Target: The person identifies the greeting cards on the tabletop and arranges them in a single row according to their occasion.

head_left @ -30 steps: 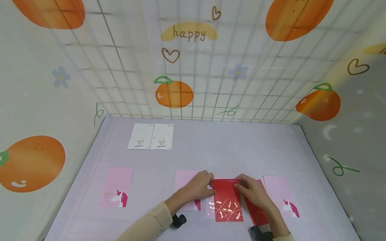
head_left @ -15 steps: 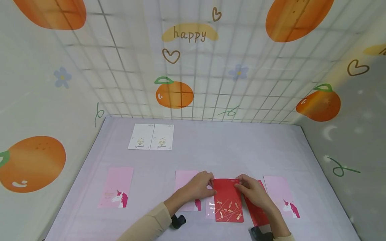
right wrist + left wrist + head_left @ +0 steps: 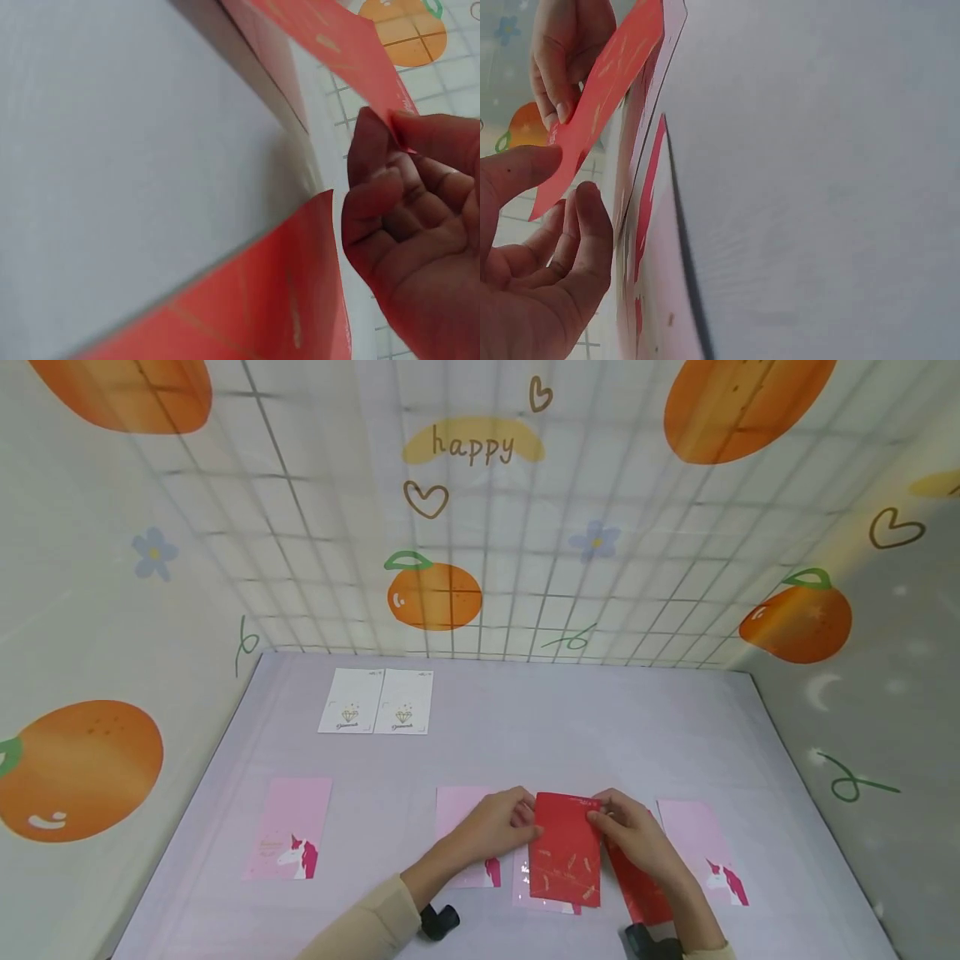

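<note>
Raised a little off the table and tilted, a red card (image 3: 566, 852) with gold feather prints is held between both hands. My right hand (image 3: 637, 835) pinches its upper right corner with thumb and index finger, as the right wrist view shows at the card's corner (image 3: 394, 112). At the upper left edge is my left hand (image 3: 495, 822); its thumb (image 3: 529, 169) lies on the card's face, the other fingers curled below. Beneath the red card lies a pink card (image 3: 521, 893), mostly covered. A second red card (image 3: 637, 885) lies slanted under my right forearm.
Pink unicorn cards lie at the left (image 3: 288, 818), partly under my left hand (image 3: 457, 802), and at the right (image 3: 697, 835). Two white diamond cards (image 3: 351, 702) sit side by side at the back left. A printed curtain (image 3: 510, 527) surrounds the table.
The red card has lifted and tilted, its lower edge shifting up and left, which uncovers more of the pink card below. Both hands have moved slightly with it.
</note>
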Demonstrator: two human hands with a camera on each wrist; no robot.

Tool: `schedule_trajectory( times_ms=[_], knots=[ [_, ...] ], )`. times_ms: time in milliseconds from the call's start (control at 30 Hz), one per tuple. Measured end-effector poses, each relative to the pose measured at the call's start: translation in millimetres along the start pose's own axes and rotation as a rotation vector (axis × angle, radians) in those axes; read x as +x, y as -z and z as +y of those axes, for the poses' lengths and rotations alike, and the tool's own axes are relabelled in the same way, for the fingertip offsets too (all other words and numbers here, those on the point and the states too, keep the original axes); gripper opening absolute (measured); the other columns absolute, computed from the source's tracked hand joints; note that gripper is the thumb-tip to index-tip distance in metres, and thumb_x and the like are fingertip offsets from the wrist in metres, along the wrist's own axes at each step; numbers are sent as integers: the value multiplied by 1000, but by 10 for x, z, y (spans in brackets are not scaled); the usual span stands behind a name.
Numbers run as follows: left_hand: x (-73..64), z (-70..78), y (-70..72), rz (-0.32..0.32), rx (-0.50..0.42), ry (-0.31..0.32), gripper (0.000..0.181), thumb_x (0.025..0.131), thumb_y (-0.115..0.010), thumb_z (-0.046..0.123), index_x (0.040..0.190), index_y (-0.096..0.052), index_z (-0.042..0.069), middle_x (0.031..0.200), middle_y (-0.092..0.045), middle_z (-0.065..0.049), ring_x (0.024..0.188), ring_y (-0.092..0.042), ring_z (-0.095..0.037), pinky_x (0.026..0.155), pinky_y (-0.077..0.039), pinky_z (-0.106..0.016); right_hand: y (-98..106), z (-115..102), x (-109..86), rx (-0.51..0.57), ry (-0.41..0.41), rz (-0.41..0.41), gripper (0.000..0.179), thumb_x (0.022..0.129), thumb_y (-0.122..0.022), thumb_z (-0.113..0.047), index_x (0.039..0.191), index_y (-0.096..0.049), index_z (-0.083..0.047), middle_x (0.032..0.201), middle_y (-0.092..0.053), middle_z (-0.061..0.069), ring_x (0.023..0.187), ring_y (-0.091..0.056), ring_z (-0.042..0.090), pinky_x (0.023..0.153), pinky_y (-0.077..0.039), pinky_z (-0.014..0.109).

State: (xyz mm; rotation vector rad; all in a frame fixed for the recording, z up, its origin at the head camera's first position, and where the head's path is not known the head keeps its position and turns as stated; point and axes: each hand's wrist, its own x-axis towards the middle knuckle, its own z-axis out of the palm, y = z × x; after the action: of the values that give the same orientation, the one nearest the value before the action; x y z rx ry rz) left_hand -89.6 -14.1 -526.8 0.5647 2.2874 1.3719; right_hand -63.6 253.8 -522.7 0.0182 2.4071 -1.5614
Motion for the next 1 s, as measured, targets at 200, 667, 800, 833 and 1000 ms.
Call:
schedule_trajectory(
  times_ms=[200, 667, 800, 833, 1000],
  knots=[
    [-88, 25, 2, -6, -112, 58, 37, 86, -78, 32, 116, -61, 17, 93, -65, 12, 81, -64, -5, 68, -55, -25, 24, -18, -1, 57, -6, 32, 37, 88, -78, -30, 116, -60, -16, 107, -66, 6, 86, -69, 28, 73, -59, 37],
    [-168, 4, -59, -28, -274, 97, 27, 87, -77, 20, 108, -62, 14, 90, -66, 4, 75, -67, -14, 63, -57, -29, 43, -6, 20, 119, 7, 90, 36, 90, -75, -33, 117, -59, -16, 110, -64, 8, 91, -67, 30, 76, -58, 37],
    [-184, -4, -66, -41, -332, 115, 26, 87, -76, 15, 108, -62, 12, 91, -66, 2, 75, -68, -15, 64, -59, -31, 31, -2, 22, 117, 11, 95, 35, 91, -75, -33, 117, -60, -16, 109, -65, 8, 89, -67, 31, 75, -58, 36],
    [-187, -4, -65, -43, -343, 121, 26, 87, -76, 14, 108, -61, 12, 91, -66, 1, 75, -69, -16, 65, -59, -31, 28, 0, 23, 116, 14, 95, 35, 91, -75, -33, 117, -60, -16, 109, -65, 8, 88, -67, 31, 74, -58, 36],
    [-199, 3, -57, -49, -361, 135, 25, 87, -76, 13, 108, -61, 11, 92, -66, 0, 76, -69, -16, 65, -59, -32, 13, 5, 20, 123, 28, 86, 35, 91, -75, -32, 118, -59, -16, 106, -66, 9, 85, -66, 31, 74, -57, 34]
  ],
)
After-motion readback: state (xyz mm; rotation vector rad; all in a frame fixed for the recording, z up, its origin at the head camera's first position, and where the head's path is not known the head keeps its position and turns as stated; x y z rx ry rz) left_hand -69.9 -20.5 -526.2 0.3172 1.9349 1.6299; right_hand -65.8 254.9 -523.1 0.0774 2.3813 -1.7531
